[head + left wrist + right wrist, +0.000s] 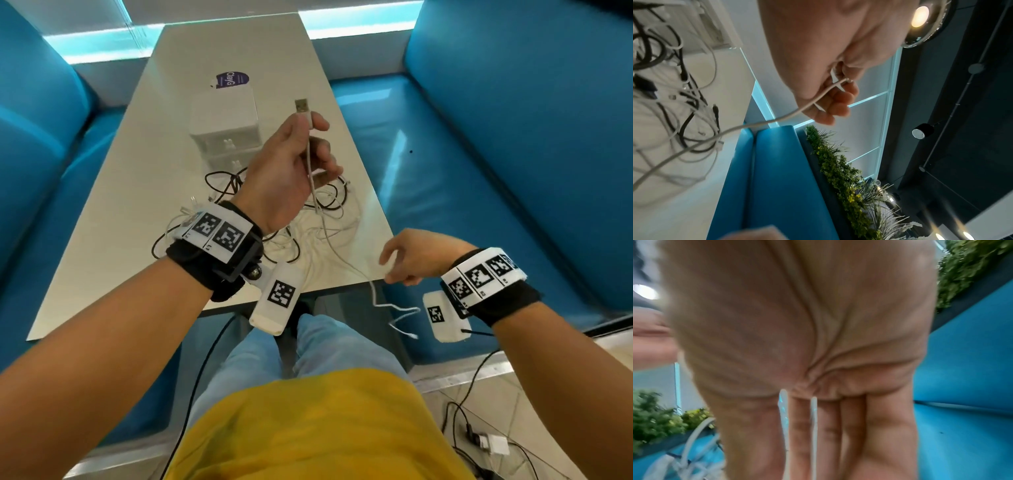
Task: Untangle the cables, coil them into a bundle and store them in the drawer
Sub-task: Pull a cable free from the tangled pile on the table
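Observation:
My left hand (pixel 317 144) is raised above the table (pixel 113 219) and grips a white USB cable (pixel 323 222) just below its metal plug (pixel 301 104), which points up. The cable sags down to my right hand (pixel 392 269), which pinches it off the table's near right corner; its tail (pixel 400 315) dangles below the edge. A tangle of black and white cables (pixel 284 219) lies on the table under my left hand. Behind it stands a small white drawer unit (pixel 224 130), drawers closed. The left wrist view shows fingers (pixel 830 105) curled round the cable (pixel 760 123). The right wrist view is blurred, with cable strands (pixel 813 426) across my fingers.
Blue padded benches (pixel 479 171) flank the narrow table on both sides. A purple sticker (pixel 233 79) lies at the table's far end. My legs (pixel 308 353) are under the near edge. Black leads and a white adapter (pixel 493 443) lie on the floor at lower right.

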A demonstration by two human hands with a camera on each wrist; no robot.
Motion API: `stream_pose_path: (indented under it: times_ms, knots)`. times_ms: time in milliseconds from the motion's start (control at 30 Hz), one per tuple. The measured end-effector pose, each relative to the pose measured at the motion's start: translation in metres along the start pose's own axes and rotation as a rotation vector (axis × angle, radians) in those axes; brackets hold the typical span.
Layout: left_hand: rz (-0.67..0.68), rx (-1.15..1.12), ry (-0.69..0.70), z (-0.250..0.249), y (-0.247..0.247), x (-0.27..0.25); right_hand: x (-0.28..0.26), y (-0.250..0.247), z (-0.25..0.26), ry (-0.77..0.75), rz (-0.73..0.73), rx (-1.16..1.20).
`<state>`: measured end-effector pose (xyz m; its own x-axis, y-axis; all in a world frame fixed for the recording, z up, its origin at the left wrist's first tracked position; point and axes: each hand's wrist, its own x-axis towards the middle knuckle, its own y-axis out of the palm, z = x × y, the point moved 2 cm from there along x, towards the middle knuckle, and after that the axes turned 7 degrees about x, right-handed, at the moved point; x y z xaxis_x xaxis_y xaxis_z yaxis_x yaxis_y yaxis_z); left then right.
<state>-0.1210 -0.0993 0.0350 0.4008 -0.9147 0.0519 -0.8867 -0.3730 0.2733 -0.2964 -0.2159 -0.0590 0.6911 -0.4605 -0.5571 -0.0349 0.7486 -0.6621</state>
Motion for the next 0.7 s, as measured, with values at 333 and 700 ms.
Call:
stream_pose_path:
  times_ms: [333, 700]
  knots:
    - [-0.071, -0.051, 0.007, 0.008, -0.006, -0.017, 0.009, 0.018, 0.1, -0.535, -0.141, 0.263]
    - [-0.274, 0.223, 0.029, 0.003, -0.088, -0.042, 0.032, 0.027, 0.099, -0.388, 0.167, -0.087]
